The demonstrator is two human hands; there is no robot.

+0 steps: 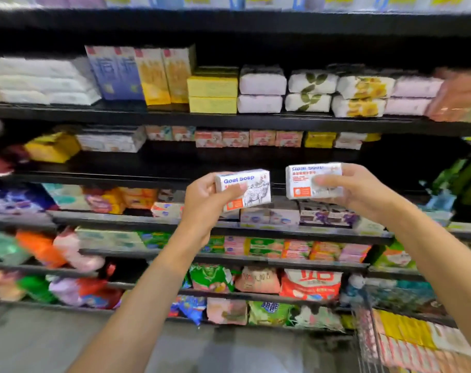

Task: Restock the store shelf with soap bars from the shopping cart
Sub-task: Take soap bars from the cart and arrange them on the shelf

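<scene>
Forearms: two bare arms reach up and forward from the bottom of the view toward the shelving.
Left hand (pixel 204 200): raised at mid-height, thumb across the front of a white Goal Soap box (pixel 243 189), fingers curled behind it; the box tilts slightly.
Right hand (pixel 363 189): level with the left, pinching a second soap box (pixel 313 180) between thumb in front and fingers behind, box nearly upright.
Boxes: apart from each other, held in the air in front of a dark shelf (pixel 148 162) whose front strip looks bare.
Similar stock: a row of small pink-and-white boxes (pixel 249 138) stands at the back of that shelf.
Shopping cart (pixel 368 327): wire corner at lower right, holding more packaged bars.
Risk: each box is held by a light pinch, so it could slip if it bumps the shelf lip above on the way in.
Risk: pushed in carelessly, a box could topple the back row.
Risk: much of the scene is blurred, so the right slot is hard to judge.
</scene>
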